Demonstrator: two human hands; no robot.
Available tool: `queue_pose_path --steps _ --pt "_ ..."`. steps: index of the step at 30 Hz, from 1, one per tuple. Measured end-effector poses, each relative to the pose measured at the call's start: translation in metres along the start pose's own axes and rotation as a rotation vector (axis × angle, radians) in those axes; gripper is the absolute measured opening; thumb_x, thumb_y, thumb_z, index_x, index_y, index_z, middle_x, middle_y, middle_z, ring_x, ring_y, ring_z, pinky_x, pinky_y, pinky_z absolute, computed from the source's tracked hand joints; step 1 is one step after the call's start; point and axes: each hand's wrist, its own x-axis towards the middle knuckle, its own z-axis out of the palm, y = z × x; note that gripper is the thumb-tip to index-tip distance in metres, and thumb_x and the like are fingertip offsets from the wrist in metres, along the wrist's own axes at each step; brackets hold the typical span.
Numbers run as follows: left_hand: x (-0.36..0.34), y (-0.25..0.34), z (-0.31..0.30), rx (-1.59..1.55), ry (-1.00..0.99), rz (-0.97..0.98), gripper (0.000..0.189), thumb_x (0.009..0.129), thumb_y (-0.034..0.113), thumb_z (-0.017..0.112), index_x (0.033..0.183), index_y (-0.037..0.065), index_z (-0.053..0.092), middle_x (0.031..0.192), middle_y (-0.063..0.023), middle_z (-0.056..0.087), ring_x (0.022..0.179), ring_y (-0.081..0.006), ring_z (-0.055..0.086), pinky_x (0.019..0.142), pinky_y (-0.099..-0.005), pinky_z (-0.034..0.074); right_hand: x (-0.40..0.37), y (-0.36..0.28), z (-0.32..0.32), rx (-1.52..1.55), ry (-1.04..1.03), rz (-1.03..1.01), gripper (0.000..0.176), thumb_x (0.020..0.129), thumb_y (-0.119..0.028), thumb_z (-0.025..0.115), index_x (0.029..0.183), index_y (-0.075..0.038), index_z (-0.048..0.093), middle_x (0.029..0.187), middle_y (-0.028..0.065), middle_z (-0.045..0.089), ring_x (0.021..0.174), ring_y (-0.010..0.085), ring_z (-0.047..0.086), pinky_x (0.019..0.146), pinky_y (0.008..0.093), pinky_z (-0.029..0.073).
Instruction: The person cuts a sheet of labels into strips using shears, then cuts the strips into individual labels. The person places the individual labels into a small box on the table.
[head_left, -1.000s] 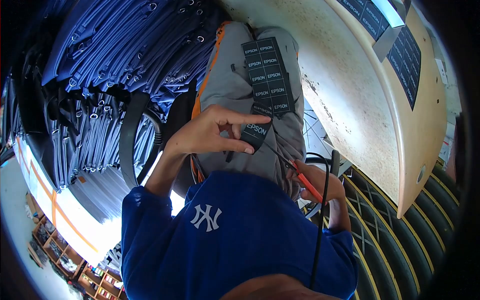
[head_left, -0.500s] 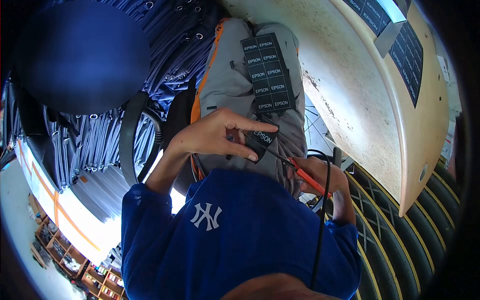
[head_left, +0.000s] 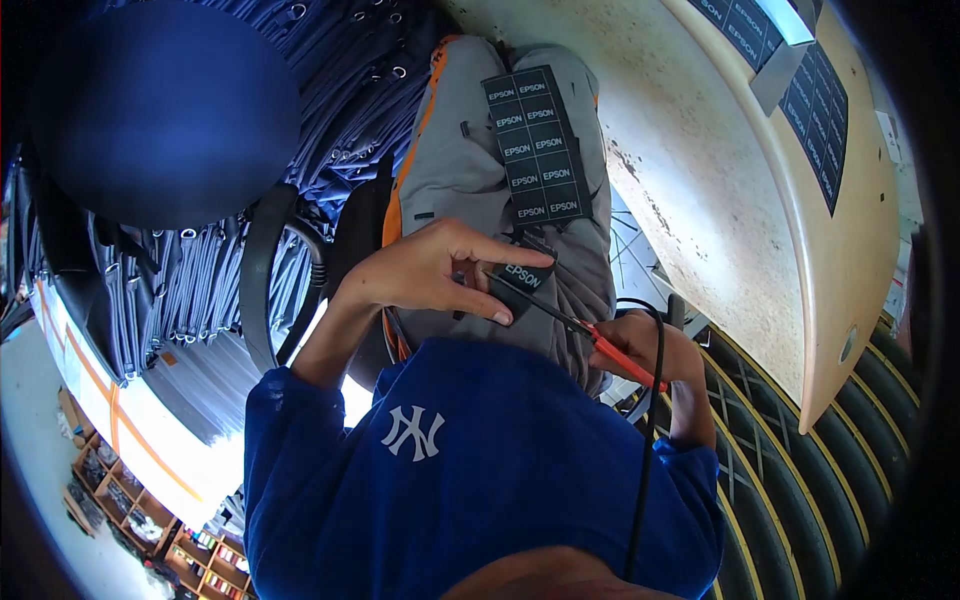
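Left hand [head_left: 420,272]: thumb and forefinger pinching a black label [head_left: 522,280], held over the lap.
Label sheet [head_left: 535,145]: lies flat on grey trouser leg [head_left: 450,175], just above the label.
Scissors [head_left: 575,325]: blades touching the label's lower edge.
Right hand [head_left: 648,350]: fingers closed round the red handles.

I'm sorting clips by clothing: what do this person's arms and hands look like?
The left hand and right hand are bare, with no gloves or watch visible. Blue sleeves end near the elbows, part of a blue shirt with a white NY logo.
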Motion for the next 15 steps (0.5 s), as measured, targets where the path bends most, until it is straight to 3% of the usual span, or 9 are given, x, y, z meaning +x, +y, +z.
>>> queue_pose_path --steps 5,8,10,14,15 --pt "-0.003 0.006 -0.008 0.014 0.048 -0.004 0.062 0.069 0.011 0.079 0.127 0.012 0.055 0.059 0.0001 0.06 0.051 -0.0023 0.051 0.053 -0.0177 0.038 0.0 0.009 0.005 0.0 -0.005 -0.007 0.042 0.086 -0.039 0.061 0.084 0.002 0.059 0.065 0.015 0.06 0.052 0.0235 0.054 0.051 0.0353 0.041" --pt "-0.008 0.039 -0.024 0.155 0.18 -0.036 0.062 0.069 0.011 0.079 0.126 0.011 0.056 0.056 0.0015 0.058 0.05 -0.0024 0.046 0.054 -0.0177 0.035 -0.004 0.011 0.013 0.063 0.178 -0.101 0.041 0.088 -0.039 0.059 0.08 0.001 0.058 0.063 0.0143 0.058 0.052 0.0227 0.053 0.051 0.0358 0.04" --pt "-0.002 0.07 -0.031 0.253 0.169 0.092 0.062 0.067 0.008 0.08 0.125 0.009 0.056 0.06 0.0008 0.059 0.053 -0.0022 0.044 0.053 -0.0174 0.034 -0.002 0.021 0.026 0.208 0.199 -0.088 0.044 0.09 -0.042 0.055 0.077 0.0 0.056 0.061 0.0128 0.055 0.052 0.022 0.051 0.051 0.0365 0.039" --pt "0.04 0.123 -0.03 0.278 0.514 0.669 0.062 0.062 0.001 0.081 0.12 0.002 0.059 0.077 -0.004 0.065 0.056 -0.0024 0.047 0.056 -0.0183 0.04 0.008 0.022 0.042 0.224 0.29 -0.195 0.05 0.094 -0.046 0.045 0.077 0.0 0.055 0.059 0.0108 0.05 0.052 0.0202 0.048 0.052 0.0361 0.039" --pt "0.052 0.148 -0.027 0.363 0.59 0.697 0.064 0.062 0.003 0.081 0.121 -0.001 0.056 0.089 -0.0085 0.066 0.061 -0.0066 0.056 0.056 -0.0196 0.044 0.012 0.027 0.05 0.25 0.307 -0.229 0.051 0.095 -0.046 0.043 0.076 0.0 0.055 0.059 0.01 0.05 0.053 0.0194 0.048 0.052 0.0353 0.039"
